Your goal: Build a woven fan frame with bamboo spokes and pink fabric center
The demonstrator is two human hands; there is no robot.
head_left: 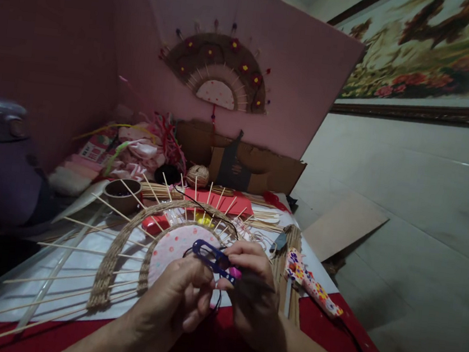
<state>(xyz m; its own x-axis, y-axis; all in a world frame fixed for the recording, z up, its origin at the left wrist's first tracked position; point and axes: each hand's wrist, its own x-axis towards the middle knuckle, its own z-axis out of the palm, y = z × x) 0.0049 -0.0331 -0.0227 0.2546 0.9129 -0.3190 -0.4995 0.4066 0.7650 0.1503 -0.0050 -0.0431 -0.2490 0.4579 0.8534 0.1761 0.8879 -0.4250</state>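
My right hand (253,291) grips blue thread snips (213,257) with a small dotted pattern. A small magenta piece (235,272) shows at its fingers; I cannot make out what it is. My left hand (183,289) is closed, thumb against fingers, on a thin black cord (219,301) just below the snips. The cord loops around the hands and runs back over the fan. Beyond my hands lies a half-round fan frame of thin sticks, with a woven twine band (108,266) and a pale dotted centre (167,250). The snips' blades and the pinched cord are partly hidden.
A finished fan (217,66) hangs on the pink board. Around the frame are a brown bowl (122,197), a twine ball (198,176), a red packet (231,205), and a glue gun (311,283) with a flowered cover at right. Craft materials (144,151) pile up at back left.
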